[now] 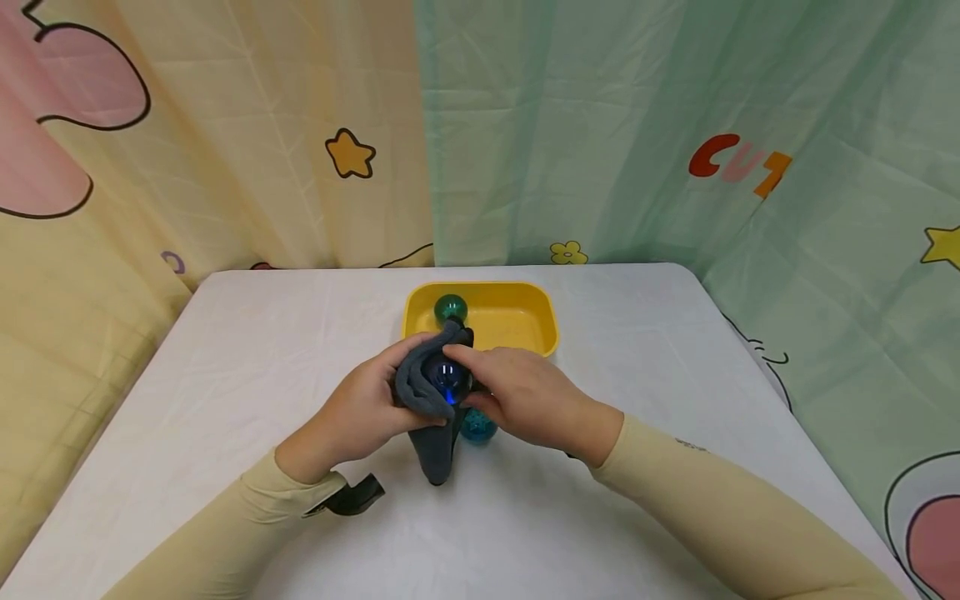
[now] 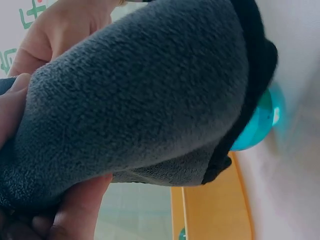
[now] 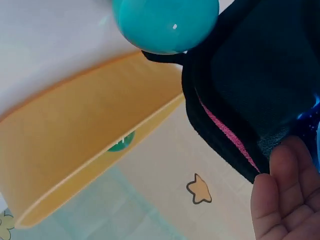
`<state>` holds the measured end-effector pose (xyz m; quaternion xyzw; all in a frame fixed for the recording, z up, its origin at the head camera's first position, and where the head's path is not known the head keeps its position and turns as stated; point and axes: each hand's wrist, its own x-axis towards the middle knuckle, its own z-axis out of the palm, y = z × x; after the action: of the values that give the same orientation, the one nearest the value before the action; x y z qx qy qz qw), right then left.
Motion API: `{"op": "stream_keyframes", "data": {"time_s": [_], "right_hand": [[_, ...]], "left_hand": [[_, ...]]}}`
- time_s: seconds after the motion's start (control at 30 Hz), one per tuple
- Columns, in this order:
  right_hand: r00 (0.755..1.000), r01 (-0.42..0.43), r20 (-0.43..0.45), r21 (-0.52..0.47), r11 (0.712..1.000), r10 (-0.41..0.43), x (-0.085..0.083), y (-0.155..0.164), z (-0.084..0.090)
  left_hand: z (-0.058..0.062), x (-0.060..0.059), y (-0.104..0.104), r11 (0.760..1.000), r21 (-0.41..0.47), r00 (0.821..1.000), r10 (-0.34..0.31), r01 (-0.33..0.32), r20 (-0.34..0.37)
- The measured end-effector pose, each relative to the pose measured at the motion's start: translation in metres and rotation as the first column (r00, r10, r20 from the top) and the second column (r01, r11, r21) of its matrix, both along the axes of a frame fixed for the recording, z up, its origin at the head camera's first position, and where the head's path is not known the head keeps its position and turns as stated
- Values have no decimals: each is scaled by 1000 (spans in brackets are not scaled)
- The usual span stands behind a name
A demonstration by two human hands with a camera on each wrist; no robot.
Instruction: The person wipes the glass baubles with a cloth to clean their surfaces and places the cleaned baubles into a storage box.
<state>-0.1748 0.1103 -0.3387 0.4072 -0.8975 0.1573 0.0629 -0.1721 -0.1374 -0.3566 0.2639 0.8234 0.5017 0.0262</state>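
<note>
Seen from the head view only: left hand (image 1: 367,412) curled round a grey fleece cloth (image 1: 431,392), cupping it from the left, near the middle of the white-covered table (image 1: 225,350); right hand (image 1: 525,396) laid over from the right, fingertips pinching a dark blue glossy ball (image 1: 447,377) nested in the cloth. Just beyond, near the table's far edge, a yellow tray (image 1: 525,321), rounded corners, smooth plastic, with a green ball (image 1: 451,309) sitting in its left end. Under the right hand, touching the table, a teal ball (image 1: 477,427), half hidden. Shown in the left wrist view and not from above: the cloth's (image 2: 140,95) soft nap close up, a dark stitched hem, the teal ball (image 2: 257,125) peeking past the hem, the tray's wall (image 2: 210,210) below. Given by the right wrist view alone: a thin pink line along the cloth's (image 3: 250,75) dark border, the teal ball (image 3: 165,22) shiny against the table, the tray (image 3: 75,145) seen from its side, the green ball (image 3: 121,145) glimpsed over the rim. Wide bare tabletop left and right of the hands, out to both side edges; patterned curtain (image 1: 600,125) close behind the far edge.
</note>
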Motion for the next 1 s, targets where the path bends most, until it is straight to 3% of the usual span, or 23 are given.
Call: {"op": "stream_keyframes", "data": {"time_s": [0.1, 0.23, 0.3, 0.43, 0.6, 0.8, 0.93, 1.0], "right_hand": [[996, 27, 81, -49, 998, -23, 1, -1, -1], [955, 108, 291, -146, 983, -62, 3, -2, -6], [941, 130, 330, -168, 977, -68, 3, -3, -8], [962, 89, 269, -149, 985, -46, 4, -3, -6], [994, -1, 112, -51, 999, 6, 2, -2, -1], [996, -46, -75, 4, 999, 46, -1, 0, -1], [994, -38, -102, -14, 999, 36, -1, 2, -1], [999, -12, -49, -41, 999, 10, 0, 1, -2]], "left_hand": [[0, 1, 1, 1000, 2, 1000, -9, 9, 0], [0, 2, 3, 1000, -3, 1000, -17, 17, -3], [-2, 2, 3, 1000, -9, 1000, -13, 13, -12], [-4, 0, 2, 1000, -12, 1000, 5, -5, -30], [-3, -1, -2, 1000, 3, 1000, 29, -29, 3], [-2, 0, -2, 1000, -7, 999, 26, -26, 39], [-2, 1, 0, 1000, 2, 1000, 19, -19, 24], [-3, 1, 1, 1000, 4, 1000, 14, -14, 10]]}}
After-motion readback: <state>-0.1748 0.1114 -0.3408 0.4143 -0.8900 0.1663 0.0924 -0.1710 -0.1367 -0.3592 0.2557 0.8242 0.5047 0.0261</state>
